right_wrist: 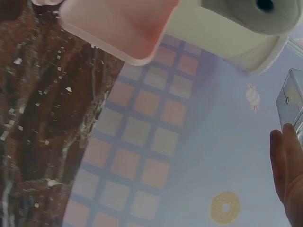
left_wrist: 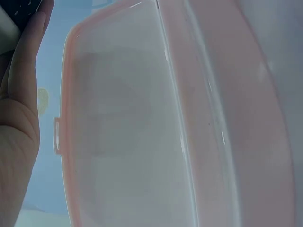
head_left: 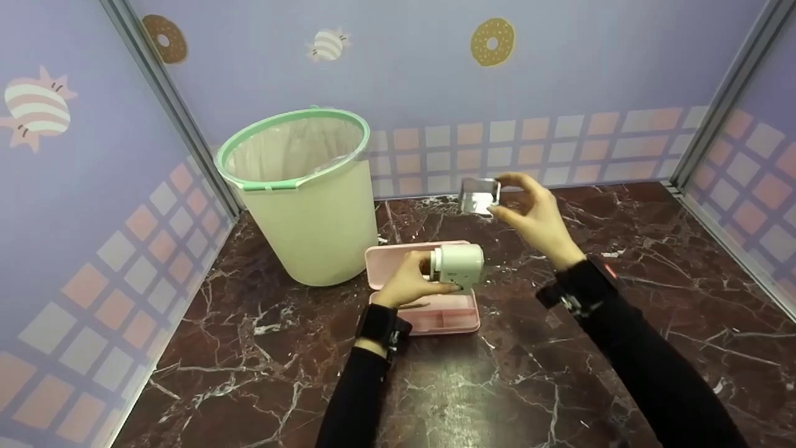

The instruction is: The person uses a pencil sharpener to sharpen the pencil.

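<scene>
Fingers and thumb of my left hand (head_left: 404,283) grip a white pencil sharpener (head_left: 461,264), held on its side above an opened pink pencil case (head_left: 461,318). A dark round hole shows in the sharpener (right_wrist: 251,12) in the right wrist view. Higher and to the right, my right hand (head_left: 540,218) pinches a clear plastic box (head_left: 477,194) by its right side, apart from the sharpener. In the left wrist view the pencil case's lid (left_wrist: 128,109) fills most of the picture, with the left hand (left_wrist: 19,118) at the edge.
A tall cream bin (head_left: 323,233) with a green rim and a plastic liner stands behind and left of the pencil case. Dark red marbled table (head_left: 261,373) lies beneath, sprinkled with small pale bits. Patterned panels (head_left: 423,68) enclose the back and both sides.
</scene>
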`<state>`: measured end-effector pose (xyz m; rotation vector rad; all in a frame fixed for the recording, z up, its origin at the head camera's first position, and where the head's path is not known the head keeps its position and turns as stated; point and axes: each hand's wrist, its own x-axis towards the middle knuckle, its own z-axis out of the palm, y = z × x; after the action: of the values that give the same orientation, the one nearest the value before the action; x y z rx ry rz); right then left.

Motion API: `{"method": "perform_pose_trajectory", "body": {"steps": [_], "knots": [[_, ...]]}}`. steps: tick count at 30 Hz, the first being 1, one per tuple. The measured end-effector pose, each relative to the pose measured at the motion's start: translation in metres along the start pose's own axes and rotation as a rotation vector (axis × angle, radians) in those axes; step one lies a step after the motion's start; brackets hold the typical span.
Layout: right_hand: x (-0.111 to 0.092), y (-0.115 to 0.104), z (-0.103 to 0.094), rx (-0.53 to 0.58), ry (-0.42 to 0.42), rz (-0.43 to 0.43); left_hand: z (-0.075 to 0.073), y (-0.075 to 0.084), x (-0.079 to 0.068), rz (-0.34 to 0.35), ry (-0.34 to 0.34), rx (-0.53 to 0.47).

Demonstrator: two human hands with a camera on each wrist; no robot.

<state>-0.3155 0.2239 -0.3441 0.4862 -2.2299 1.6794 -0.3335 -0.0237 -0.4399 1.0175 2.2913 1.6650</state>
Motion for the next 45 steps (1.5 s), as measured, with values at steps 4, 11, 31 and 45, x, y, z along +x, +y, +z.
{"method": "perform_pose_trajectory", "body": {"steps": [4, 11, 31, 45], "knots": [[-0.02, 0.02, -0.004, 0.0, 0.026, 0.01, -0.004, -0.001, -0.001, -0.01, 0.012, -0.023], [-0.037, 0.045, -0.008, -0.021, 0.031, 0.011, -0.014, -0.001, -0.004, -0.014, 0.065, -0.046], [-0.056, 0.068, 0.006, 0.066, -0.183, 0.085, -0.016, 0.002, -0.005, -0.042, 0.177, -0.064], [-0.06, 0.062, 0.019, 0.1, -0.244, 0.097, -0.002, 0.008, 0.0, 0.033, 0.101, -0.06]]}}
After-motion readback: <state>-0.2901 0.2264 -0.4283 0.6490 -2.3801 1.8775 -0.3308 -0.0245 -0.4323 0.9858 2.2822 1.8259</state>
